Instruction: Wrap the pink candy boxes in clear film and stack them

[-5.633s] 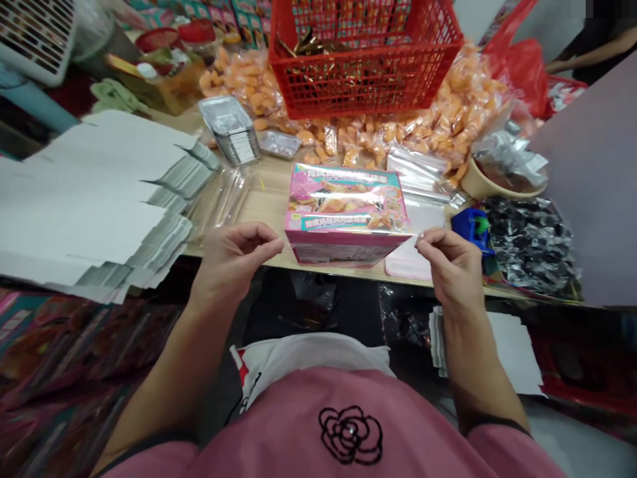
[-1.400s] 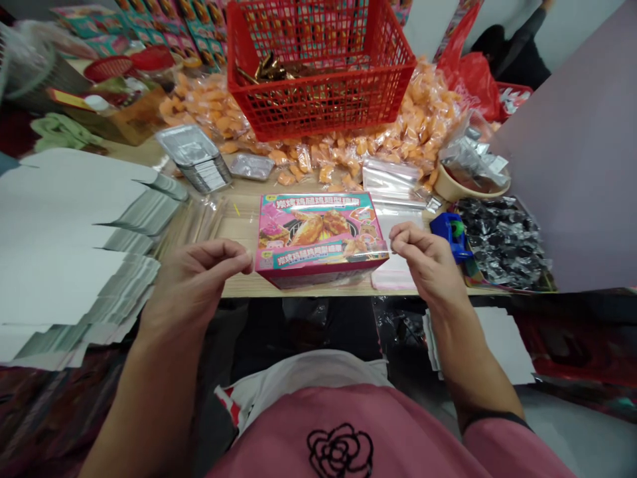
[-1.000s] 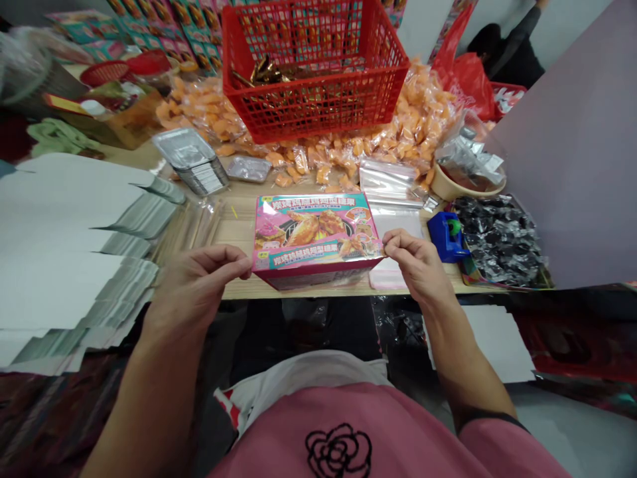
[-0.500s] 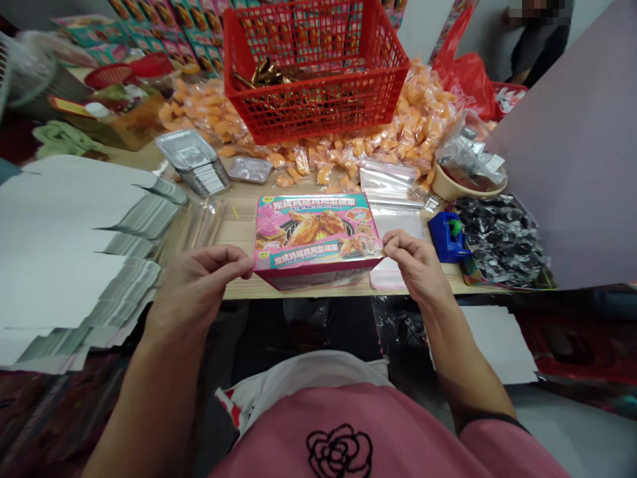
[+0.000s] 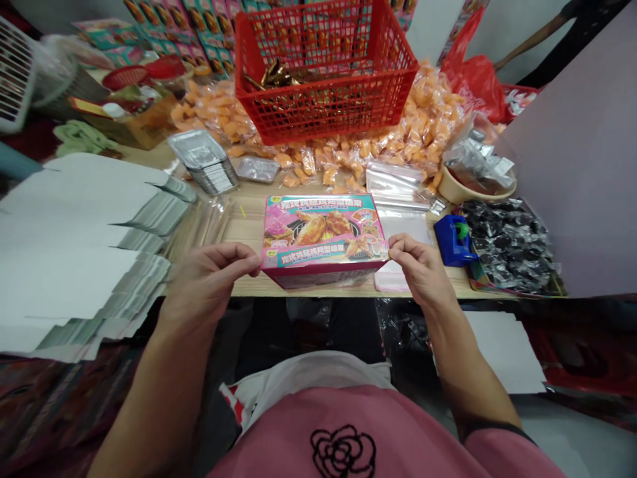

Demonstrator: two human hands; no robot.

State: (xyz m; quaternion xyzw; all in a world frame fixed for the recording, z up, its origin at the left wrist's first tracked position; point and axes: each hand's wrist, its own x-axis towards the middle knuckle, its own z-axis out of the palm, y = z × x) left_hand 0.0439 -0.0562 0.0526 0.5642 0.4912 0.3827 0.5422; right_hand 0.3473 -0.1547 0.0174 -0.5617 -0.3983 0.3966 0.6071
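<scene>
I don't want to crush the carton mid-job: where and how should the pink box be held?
Grip the pink box by its two short ends, left hand from the left and right hand from the right. That is likely steadiest: its long side runs left to right, and both hands are at its near top corners.

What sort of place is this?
Most likely a packing workshop: flat white card sheets lie stacked at the left, orange pieces in clear wrappers are heaped beside a red crate, and rows of printed boxes stand behind, similar to the pink box in front.
</scene>
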